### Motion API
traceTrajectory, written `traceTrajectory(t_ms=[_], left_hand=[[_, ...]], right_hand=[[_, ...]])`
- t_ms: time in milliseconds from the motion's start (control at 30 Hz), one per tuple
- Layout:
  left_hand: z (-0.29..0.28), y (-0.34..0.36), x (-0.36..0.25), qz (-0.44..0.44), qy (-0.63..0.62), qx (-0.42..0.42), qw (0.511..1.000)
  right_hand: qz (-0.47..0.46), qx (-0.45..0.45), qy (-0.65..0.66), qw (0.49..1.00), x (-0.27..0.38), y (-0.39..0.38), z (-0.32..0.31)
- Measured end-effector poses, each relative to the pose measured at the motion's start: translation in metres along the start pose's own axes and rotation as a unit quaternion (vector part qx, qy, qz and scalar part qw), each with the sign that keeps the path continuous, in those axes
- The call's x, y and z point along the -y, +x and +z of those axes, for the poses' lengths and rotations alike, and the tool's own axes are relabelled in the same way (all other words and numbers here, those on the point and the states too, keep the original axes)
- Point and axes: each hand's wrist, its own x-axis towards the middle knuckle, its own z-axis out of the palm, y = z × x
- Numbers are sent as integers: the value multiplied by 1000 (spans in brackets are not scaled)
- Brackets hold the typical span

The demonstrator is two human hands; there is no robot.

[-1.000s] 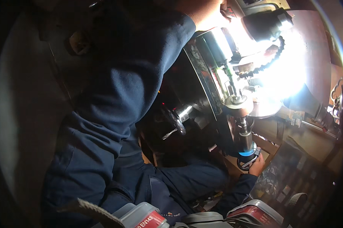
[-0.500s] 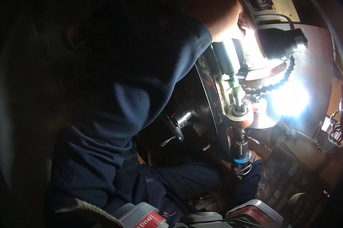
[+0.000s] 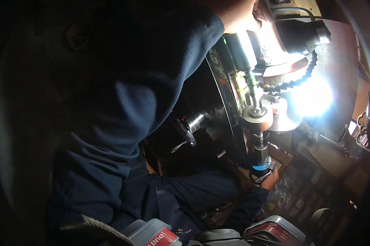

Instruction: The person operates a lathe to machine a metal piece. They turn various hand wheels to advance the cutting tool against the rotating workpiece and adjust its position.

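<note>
My left hand reaches up to the machine head, partly cut off by the top edge. Its fingers curl closed against the lit housing; what they hold is hidden. Below, a dark cylinder with a thin shaft points down into a pale ring-shaped part. Under that ring stands a cylindrical metal tool with a blue ring. My right hand wraps round the black lower end of this tool.
A bright lamp glare and a ribbed black hose lie right of the shaft. A small shiny handwheel sticks out on the left. A large metal plate stands at the right. Grey-and-red filter cases fill the lower edge.
My right hand has shifted lower and its fingers now show more plainly round the tool's end. The whole scene sits slightly higher in view. My left hand stays at the machine head.
</note>
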Motion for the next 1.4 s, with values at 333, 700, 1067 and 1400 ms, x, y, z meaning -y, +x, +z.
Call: traceTrajectory(t_ms=[333, 700, 1067, 1400], left_hand=[[0, -4, -7, 14, 22, 3, 1000], [-14, -13, -31, -35, 63, -17, 997], [-14, -4, -38, 23, -45, 79, 996], [0, 14, 14, -42, 37, 100, 993]], right_hand=[[-98, -222, -130, 961, -6, -35, 16], [-160, -442, -170, 866, -3, -67, 57], [-141, -475, -117, 861, -4, -73, 82], [-207, -490, -71, 844, -65, -65, 114]])
